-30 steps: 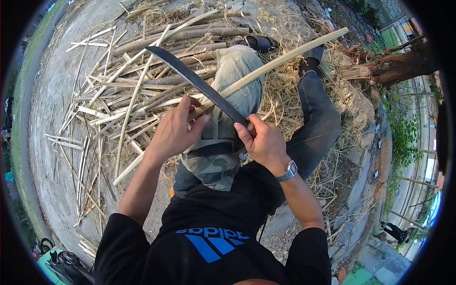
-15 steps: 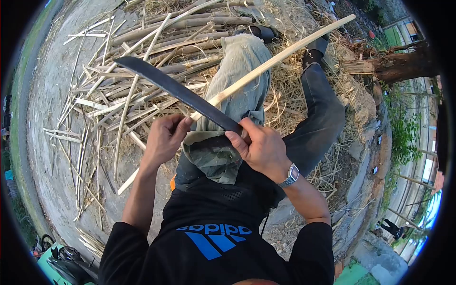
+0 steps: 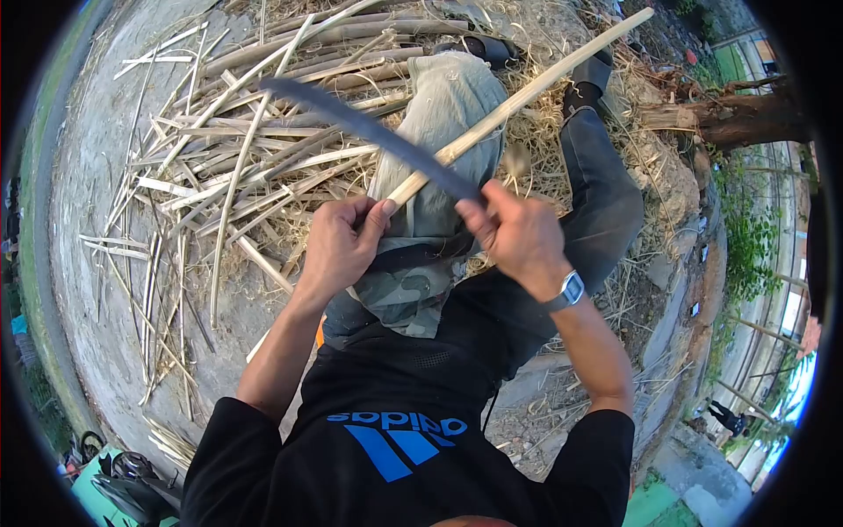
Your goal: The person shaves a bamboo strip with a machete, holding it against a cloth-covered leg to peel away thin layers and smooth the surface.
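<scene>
A long pale bamboo strip (image 3: 518,102) runs from my left hand up across my leg to the upper right. My left hand (image 3: 347,241) pinches its near end between thumb and fingers. In my right hand (image 3: 525,239) is a machete (image 3: 351,125), gripped by its handle, which my fingers hide. The dark blade slants to the upper left and crosses over the strip just beyond my left hand; it is blurred by motion. Beneath the strip, a grey-green cloth (image 3: 452,101) covers my leg.
Split bamboo strips (image 3: 233,193) lie heaped on the ground at left, with longer poles (image 3: 351,39) behind. Curly shavings (image 3: 527,167) cover the ground between my legs. A thick log (image 3: 738,120) lies at right. A distant person (image 3: 727,419) is at the lower right.
Both hands have moved forward and to the right. The blade now crosses the bamboo strip farther out, and the strip has shifted slightly upward in view.
</scene>
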Tool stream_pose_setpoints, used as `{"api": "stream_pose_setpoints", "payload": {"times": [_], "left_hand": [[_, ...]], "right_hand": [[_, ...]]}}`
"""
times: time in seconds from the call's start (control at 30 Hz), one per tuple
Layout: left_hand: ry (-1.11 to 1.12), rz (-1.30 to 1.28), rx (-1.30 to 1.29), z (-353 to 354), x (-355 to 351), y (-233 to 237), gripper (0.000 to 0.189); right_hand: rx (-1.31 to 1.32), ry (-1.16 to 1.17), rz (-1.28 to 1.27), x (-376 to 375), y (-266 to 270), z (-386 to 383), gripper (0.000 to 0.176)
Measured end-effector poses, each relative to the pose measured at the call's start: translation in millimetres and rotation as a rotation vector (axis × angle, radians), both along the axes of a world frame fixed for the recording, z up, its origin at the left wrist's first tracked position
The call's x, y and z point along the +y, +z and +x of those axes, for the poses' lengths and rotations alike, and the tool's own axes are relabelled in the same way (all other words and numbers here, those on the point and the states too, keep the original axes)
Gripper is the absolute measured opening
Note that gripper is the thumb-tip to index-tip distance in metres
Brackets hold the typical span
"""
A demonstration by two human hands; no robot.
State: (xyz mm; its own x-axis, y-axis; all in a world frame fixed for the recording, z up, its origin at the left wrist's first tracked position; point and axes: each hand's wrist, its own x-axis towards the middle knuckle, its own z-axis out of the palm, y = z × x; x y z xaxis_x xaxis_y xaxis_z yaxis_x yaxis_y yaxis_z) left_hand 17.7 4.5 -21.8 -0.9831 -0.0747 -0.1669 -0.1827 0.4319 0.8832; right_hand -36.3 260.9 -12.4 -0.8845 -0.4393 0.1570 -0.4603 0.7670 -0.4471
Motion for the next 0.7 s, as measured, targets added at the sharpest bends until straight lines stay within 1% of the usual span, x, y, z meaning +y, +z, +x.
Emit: {"api": "stream_pose_setpoints", "payload": {"times": [0.03,0.07,0.1,0.17,0.2,0.23,0.3,0.37,0.4,0.43,0.5,0.57,0.6,0.63,0.7], "left_hand": [[0.002,0.006,-0.140,2.2,-2.3,2.6,0.039],[0.035,0.053,-0.076,6.5,0.2,4.1,0.039],[0.039,0.063,-0.087,11.3,2.1,4.3,0.039],[0.028,0.060,-0.152,5.2,2.5,6.1,0.039],[0.009,0.088,-0.153,2.8,3.0,6.0,0.043],[0.005,0.084,-0.152,2.6,1.7,4.8,0.043],[0.017,0.204,-0.186,7.8,-7.6,0.6,0.043],[-0.014,0.188,-0.218,15.8,-23.2,-0.4,0.043],[0.007,0.223,-0.221,17.7,-29.1,0.2,0.044],[0.030,0.262,-0.227,22.5,-31.2,1.3,0.045],[0.016,0.272,-0.234,24.8,-31.8,3.9,0.044],[0.006,0.291,-0.259,18.5,-30.2,2.4,0.042],[0.008,0.359,-0.258,19.1,-29.1,1.0,0.041],[-0.008,0.351,-0.268,20.0,-33.0,-3.1,0.041],[0.017,0.358,-0.300,34.5,-58.3,-11.6,0.040]], "right_hand": [[-0.002,-0.105,0.012,13.0,1.9,-20.4,0.049],[-0.025,-0.223,0.028,24.3,8.2,-37.2,0.049],[-0.119,-0.269,-0.030,28.0,16.8,-47.7,0.049],[-0.109,-0.178,-0.107,17.9,14.6,-37.5,0.050],[-0.082,-0.103,-0.084,8.7,7.1,-21.8,0.050],[-0.101,-0.002,-0.068,-2.2,3.9,-5.7,0.050],[0.018,0.060,-0.027,-5.8,-5.9,-2.6,0.050],[0.000,-0.048,-0.081,15.9,-7.3,-33.0,0.053],[-0.060,-0.197,-0.090,27.2,-5.5,-51.7,0.056],[-0.045,-0.282,-0.130,37.2,1.4,-69.5,0.057],[-0.072,-0.309,-0.135,42.7,11.5,-74.7,0.055],[-0.090,-0.155,-0.160,22.9,5.6,-42.2,0.054],[-0.144,-0.063,-0.135,7.6,7.9,-19.4,0.054],[-0.052,0.024,-0.082,-1.2,-5.6,-6.8,0.056],[0.076,0.039,-0.101,3.9,-19.3,-12.4,0.058]]}}
